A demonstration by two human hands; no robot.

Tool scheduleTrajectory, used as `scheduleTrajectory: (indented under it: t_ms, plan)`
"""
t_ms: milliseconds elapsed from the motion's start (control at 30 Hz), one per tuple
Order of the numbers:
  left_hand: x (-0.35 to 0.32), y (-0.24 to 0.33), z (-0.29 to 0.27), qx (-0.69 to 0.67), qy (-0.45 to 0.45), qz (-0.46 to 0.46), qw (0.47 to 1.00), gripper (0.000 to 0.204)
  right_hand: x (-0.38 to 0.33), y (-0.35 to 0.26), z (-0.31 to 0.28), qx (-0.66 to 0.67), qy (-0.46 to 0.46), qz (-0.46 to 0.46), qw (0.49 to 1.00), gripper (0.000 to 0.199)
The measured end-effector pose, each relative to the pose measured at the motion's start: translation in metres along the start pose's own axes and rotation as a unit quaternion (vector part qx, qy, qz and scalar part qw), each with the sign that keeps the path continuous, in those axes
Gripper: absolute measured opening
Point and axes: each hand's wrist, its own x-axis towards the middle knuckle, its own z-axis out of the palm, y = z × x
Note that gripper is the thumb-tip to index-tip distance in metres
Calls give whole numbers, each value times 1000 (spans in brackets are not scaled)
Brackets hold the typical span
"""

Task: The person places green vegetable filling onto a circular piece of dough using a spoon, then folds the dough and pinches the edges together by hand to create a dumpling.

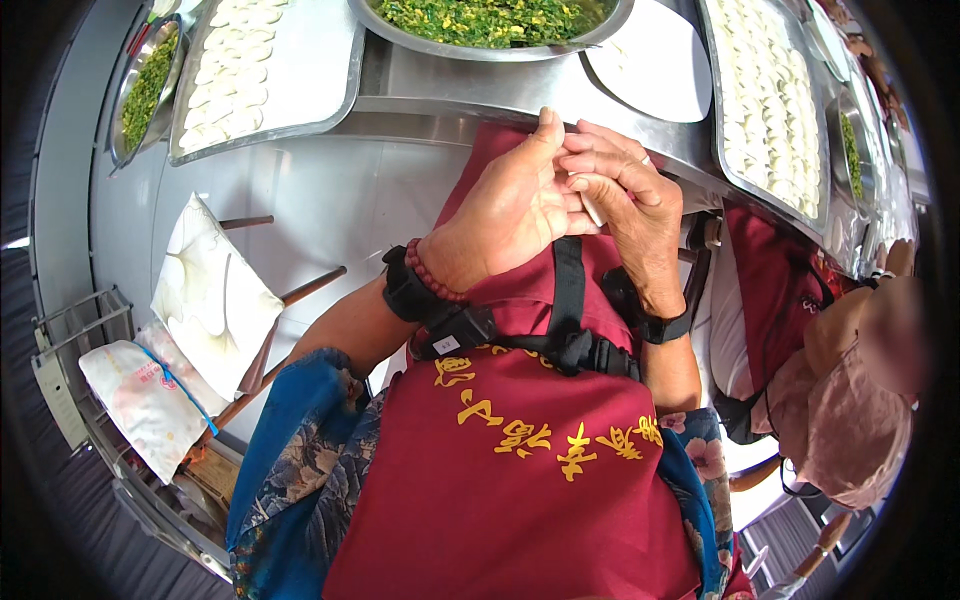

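My left hand (510, 208) is held palm up at the table's edge, its thumb raised and its fingers reaching under my other hand. My right hand (630, 200) bends over those fingertips, thumb and fingers pinched together. A small piece of white dough (592, 209) shows between the two hands, against the left fingers and under the right thumb. Most of it is hidden, so its full shape cannot be made out. Just beyond stands a steel bowl (490, 52) of chopped green and yellow filling. To its right lies a white round board (650, 60).
A tray of dumplings (262, 128) stands at left, and another tray (770, 110) at right. Bowls of filling (150, 85) (852, 155) flank them. A chair with a pale cushion (212, 300) is at left. A co-worker (840, 400) sits close on my right.
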Motion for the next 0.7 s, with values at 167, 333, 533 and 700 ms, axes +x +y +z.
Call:
scheduleTrajectory:
  t_ms: [167,333,533,700]
  plan:
    - [1,-1,-3,6,-5,-7,1000,71,-3,-1,2,62,19,43,997,14]
    - [-2,-2,-2,13,-10,-6,1000,72,-3,-3,-2,31,-9,36,999,12]
    - [-3,-3,4,10,20,-6,1000,72,-5,5,-1,36,-12,29,999,14]
    - [-3,-3,-3,1,-17,5,1000,75,-4,-9,-3,76,16,74,994,16]
